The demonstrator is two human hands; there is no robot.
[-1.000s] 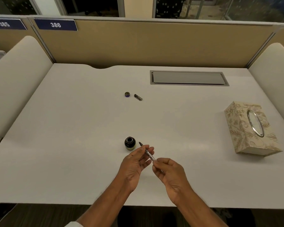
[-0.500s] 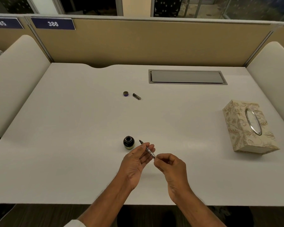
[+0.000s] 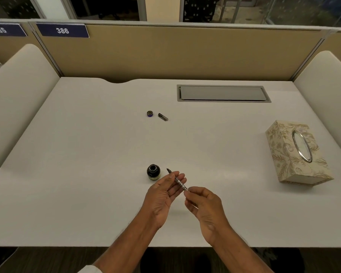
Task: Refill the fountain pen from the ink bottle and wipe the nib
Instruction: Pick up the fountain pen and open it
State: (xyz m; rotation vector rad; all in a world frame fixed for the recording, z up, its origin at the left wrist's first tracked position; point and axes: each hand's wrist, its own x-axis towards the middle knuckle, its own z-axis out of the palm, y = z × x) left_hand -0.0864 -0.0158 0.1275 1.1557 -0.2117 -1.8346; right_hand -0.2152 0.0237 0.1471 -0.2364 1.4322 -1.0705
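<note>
Left hand (image 3: 162, 196) fingers pinch pen (image 3: 177, 179) mid-body above desk (image 3: 87, 174); right hand (image 3: 204, 205) fingertips grip its rear end; nib points toward open ink bottle (image 3: 153, 171) just beside

I hold the fountain pen (image 3: 178, 181) above the near middle of the desk (image 3: 87, 174). It is slim, dark and silvery, and tilted so its dark nib (image 3: 168, 170) points far-left. My left hand (image 3: 161, 196) grips the front section and my right hand (image 3: 205, 205) pinches the rear end. The ink bottle (image 3: 153, 172) stands upright and uncapped just left of the nib, small, round and dark, not touching it. Its bottle cap (image 3: 150, 113) lies well beyond, toward the far middle, with purple showing on it. Just right of the cap lies a short dark pen piece (image 3: 163, 117). The patterned tissue box (image 3: 295, 152) sits far off to the right.
</note>
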